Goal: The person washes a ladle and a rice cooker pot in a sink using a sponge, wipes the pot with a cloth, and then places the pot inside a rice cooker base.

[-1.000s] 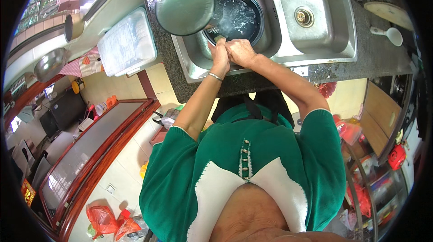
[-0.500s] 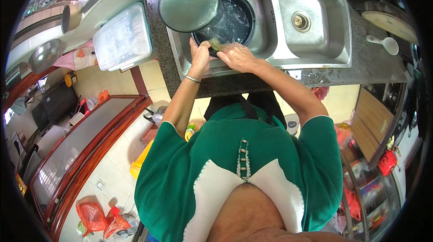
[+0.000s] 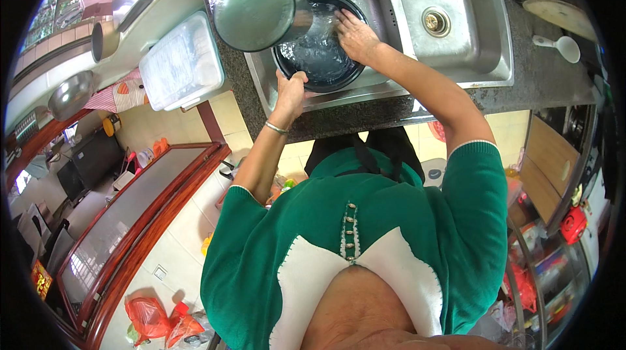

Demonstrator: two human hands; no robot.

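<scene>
A round dark basin (image 3: 319, 57) with water in it sits in the left bowl of the steel sink. My left hand (image 3: 290, 92) is closed on its near-left rim, the thumb over the edge. Inside the basin, on its right side, my right hand (image 3: 357, 36) lies with the fingers stretched toward the far wall. What may be under that palm is hidden. Partly over the basin's left side hangs a round greenish-grey disc (image 3: 254, 11) with a metal bracket at its upper right. The water looks stirred and carries light streaks.
The right sink bowl (image 3: 430, 57) has a drain strainer (image 3: 435, 23). A white scoop (image 3: 566, 49) and a round wooden board (image 3: 559, 17) lie on the counter to the right. At the left stands a lidded plastic box (image 3: 182, 60). Red bags (image 3: 150, 317) lie on the floor.
My right hand has moved from the near rim to the basin's right inner side. The yellowish scrubber seen between my hands no longer shows. The water looks clearer and more stirred.
</scene>
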